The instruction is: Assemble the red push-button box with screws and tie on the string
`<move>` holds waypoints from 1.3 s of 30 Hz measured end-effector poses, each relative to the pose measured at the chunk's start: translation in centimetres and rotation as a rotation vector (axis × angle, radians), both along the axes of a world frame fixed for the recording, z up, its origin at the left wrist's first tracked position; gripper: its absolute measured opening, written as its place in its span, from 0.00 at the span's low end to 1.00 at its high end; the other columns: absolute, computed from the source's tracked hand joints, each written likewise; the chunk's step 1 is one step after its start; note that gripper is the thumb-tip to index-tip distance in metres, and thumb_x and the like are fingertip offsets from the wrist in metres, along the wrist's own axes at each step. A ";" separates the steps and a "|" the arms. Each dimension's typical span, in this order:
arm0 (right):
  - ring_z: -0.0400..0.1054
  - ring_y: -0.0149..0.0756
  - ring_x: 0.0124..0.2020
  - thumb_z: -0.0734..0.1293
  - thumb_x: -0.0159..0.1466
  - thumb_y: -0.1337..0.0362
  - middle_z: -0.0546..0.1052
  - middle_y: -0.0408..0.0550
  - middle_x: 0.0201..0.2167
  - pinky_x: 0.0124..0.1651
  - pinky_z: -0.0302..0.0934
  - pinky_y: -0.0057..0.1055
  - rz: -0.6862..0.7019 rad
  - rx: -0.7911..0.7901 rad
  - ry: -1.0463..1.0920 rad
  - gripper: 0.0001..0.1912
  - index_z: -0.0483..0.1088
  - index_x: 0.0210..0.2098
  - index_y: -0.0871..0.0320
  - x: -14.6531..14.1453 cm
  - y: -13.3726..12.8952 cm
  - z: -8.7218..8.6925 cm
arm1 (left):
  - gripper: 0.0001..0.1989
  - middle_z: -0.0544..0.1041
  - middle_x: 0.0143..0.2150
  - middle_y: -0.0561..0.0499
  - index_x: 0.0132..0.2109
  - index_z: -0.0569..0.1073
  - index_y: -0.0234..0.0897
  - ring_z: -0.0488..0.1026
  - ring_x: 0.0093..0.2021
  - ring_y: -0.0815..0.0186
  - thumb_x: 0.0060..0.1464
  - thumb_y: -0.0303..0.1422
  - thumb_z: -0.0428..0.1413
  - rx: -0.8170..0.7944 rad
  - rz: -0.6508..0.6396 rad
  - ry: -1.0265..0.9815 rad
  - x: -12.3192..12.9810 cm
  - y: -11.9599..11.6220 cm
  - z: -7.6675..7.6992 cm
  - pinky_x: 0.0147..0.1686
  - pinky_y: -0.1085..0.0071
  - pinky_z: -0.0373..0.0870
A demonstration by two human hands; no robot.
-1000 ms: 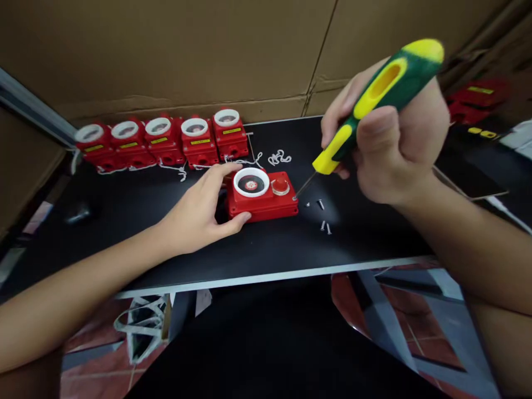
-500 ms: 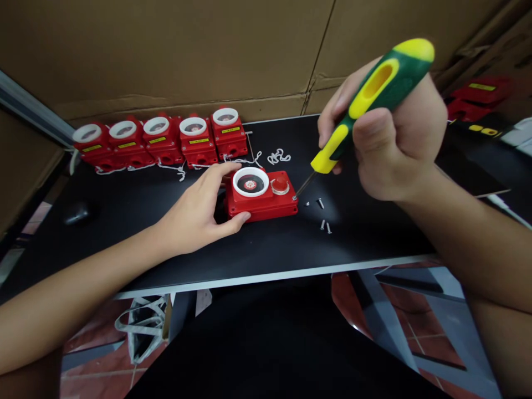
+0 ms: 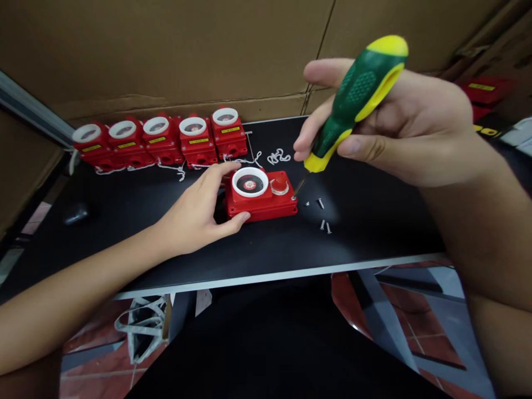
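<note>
Head | left hand (image 3: pixel 197 213) partly hides red box (image 3: pixel 268 207) | screwdriver (image 3: pixel 351 100) tip indistinct

Beyond the left hand's (image 3: pixel 198 211) grip on the red box (image 3: pixel 270 207), a row of red units (image 3: pixel 166 153) bars the way. Screws (image 3: pixel 321 204) lie below the right hand's (image 3: pixel 421 130) screwdriver (image 3: pixel 351 102). Nearer the body than both grips, open tabletop (image 3: pixel 266 249) gives passage.

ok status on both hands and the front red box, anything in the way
Left hand clasps front red box. Right hand on screwdriver, tip at corner screw. Loose screws right of box, not blocking tip.
</note>
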State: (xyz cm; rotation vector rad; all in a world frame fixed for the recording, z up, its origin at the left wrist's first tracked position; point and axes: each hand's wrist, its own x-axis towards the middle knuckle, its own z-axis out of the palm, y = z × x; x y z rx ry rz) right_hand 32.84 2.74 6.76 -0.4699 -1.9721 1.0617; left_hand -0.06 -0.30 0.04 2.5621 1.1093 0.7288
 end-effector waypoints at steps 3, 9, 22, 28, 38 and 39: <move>0.86 0.44 0.50 0.80 0.71 0.58 0.88 0.45 0.45 0.59 0.83 0.47 0.029 -0.047 -0.039 0.26 0.77 0.67 0.51 -0.2 -0.6 0.5 | 0.37 0.76 0.72 0.36 0.75 0.64 0.35 0.80 0.69 0.46 0.66 0.44 0.65 0.000 -0.003 -0.005 0.0 0.1 0.0 0.71 0.52 0.79; 0.86 0.43 0.48 0.81 0.70 0.60 0.88 0.47 0.44 0.59 0.83 0.42 -0.016 -0.069 -0.017 0.17 0.81 0.56 0.54 -0.2 -0.8 0.4 | 0.37 0.76 0.72 0.36 0.75 0.64 0.36 0.80 0.68 0.46 0.66 0.44 0.65 0.000 -0.020 -0.015 0.0 0.1 0.1 0.70 0.51 0.80; 0.78 0.36 0.35 0.90 0.54 0.58 0.85 0.42 0.39 0.34 0.77 0.34 -0.240 0.251 -0.019 0.17 0.85 0.38 0.49 -0.2 0.5 -1.3 | 0.40 0.76 0.72 0.35 0.75 0.64 0.38 0.80 0.68 0.44 0.64 0.47 0.68 -0.016 -0.002 0.012 0.0 0.1 0.1 0.69 0.47 0.80; 0.83 0.35 0.42 0.85 0.63 0.65 0.87 0.44 0.42 0.32 0.76 0.26 -0.034 0.091 0.009 0.20 0.84 0.54 0.49 -0.2 0.0 0.1 | 0.39 0.76 0.71 0.35 0.75 0.64 0.38 0.80 0.68 0.44 0.64 0.46 0.67 -0.014 -0.002 0.019 0.0 0.0 0.2 0.69 0.48 0.80; 0.84 0.33 0.40 0.84 0.62 0.72 0.88 0.48 0.45 0.39 0.83 0.26 0.072 -0.025 0.006 0.18 0.84 0.51 0.56 0.1 -0.3 0.2 | 0.42 0.74 0.73 0.35 0.76 0.62 0.38 0.78 0.69 0.44 0.63 0.44 0.68 -0.017 -0.014 0.001 0.0 -0.2 0.1 0.68 0.48 0.82; 0.84 0.34 0.40 0.85 0.61 0.72 0.88 0.48 0.44 0.40 0.83 0.26 0.053 -0.023 0.010 0.18 0.85 0.49 0.57 0.0 -0.1 -0.1 | 0.42 0.74 0.73 0.35 0.77 0.62 0.38 0.78 0.69 0.44 0.63 0.43 0.68 -0.018 -0.010 0.005 0.0 -0.2 0.1 0.68 0.47 0.82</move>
